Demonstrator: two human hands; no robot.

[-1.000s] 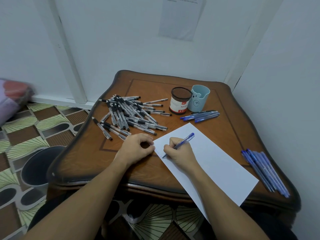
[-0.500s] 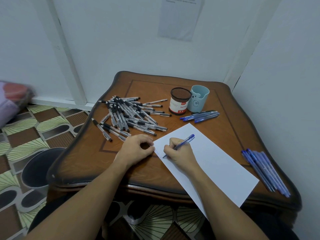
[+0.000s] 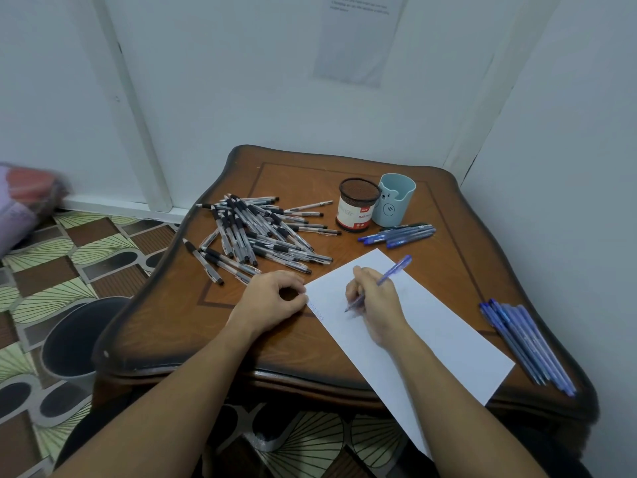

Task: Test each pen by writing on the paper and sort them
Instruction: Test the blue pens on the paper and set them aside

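Writing hand: the right hand [image 3: 377, 307] pinches a blue pen [image 3: 394, 270] between thumb and curled fingers, with the tip down on the paper and the back end pointing to the upper right.
Paper: a white sheet [image 3: 437, 343] lies at a slant in the lower right of the table [image 3: 172, 326], and its near corner hangs over the front edge.
Marks: a short row of faint blue scribbles [image 3: 317, 312] runs along the sheet's left edge.
Left hand: the left hand [image 3: 272, 301] rests on the table, curled into a loose fist around nothing, its knuckles against the sheet's left corner.
Black pens: a loose pile [image 3: 256, 232] lies centre left, above the left hand.
Blue pens by the cups: a few [image 3: 400, 233] lie side by side just above the sheet.
Blue pens at the right edge: a neat row [image 3: 527, 345] lies well apart from the sheet.
Holders: a dark mesh pen pot [image 3: 358, 210] with a red and white label touches a pale blue bear-face cup [image 3: 396, 201].
Floor: a dark bin [image 3: 74, 336] stands at lower left on patterned tiles.
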